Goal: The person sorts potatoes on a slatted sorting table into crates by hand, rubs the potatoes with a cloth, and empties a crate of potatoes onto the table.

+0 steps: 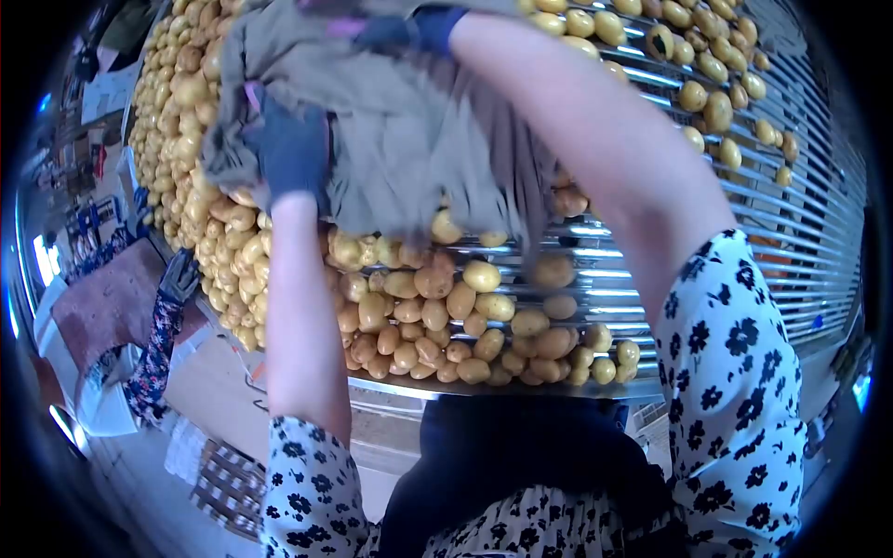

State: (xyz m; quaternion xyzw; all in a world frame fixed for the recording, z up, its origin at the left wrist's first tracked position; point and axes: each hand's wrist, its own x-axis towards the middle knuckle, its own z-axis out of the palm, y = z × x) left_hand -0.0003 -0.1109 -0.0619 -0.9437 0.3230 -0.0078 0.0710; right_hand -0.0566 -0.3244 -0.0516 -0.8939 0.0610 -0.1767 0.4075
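Large crumpled grey-brown fabric cloth (391, 139): one item, lying in loose folds across the upper middle of the view, over part of the round to oval, yellow-skinned potatoes (481, 276); nearer edge blurred, several potatoes just beside it
Left hand in a dark blue-grey glove with purple parts (293, 153): on the left part of the cloth, folds bunched about it; grip in contact with the fabric, how far the fingers close cannot be told
Right hand in a dark blue glove with purple parts (395, 35): at the far part of the cloth, near the top of the view; blurred, grip on or against the fabric, cannot tell whether narrow or wide
Bench topped with parallel shiny metal bars (809, 223): carries the potatoes; heaped thickly at left, clustered along the near rim, scattered at upper right with bars showing between
Forearms: both bare; the right one crosses above the bars, the left one reaches over the near rim
White sleeves with black flower print (735, 372): one pair, on the person's arms
Dark cloth garment at the waist (521, 446): close to the near rim
Co-worker's grey-gloved hand (179, 276): far left, near the potato heap, well apart from the cloth
Co-worker's dark flower-printed sleeve (153, 358): below that hand
Brown-and-white patterned stack (228, 484): lower left, contents unclear
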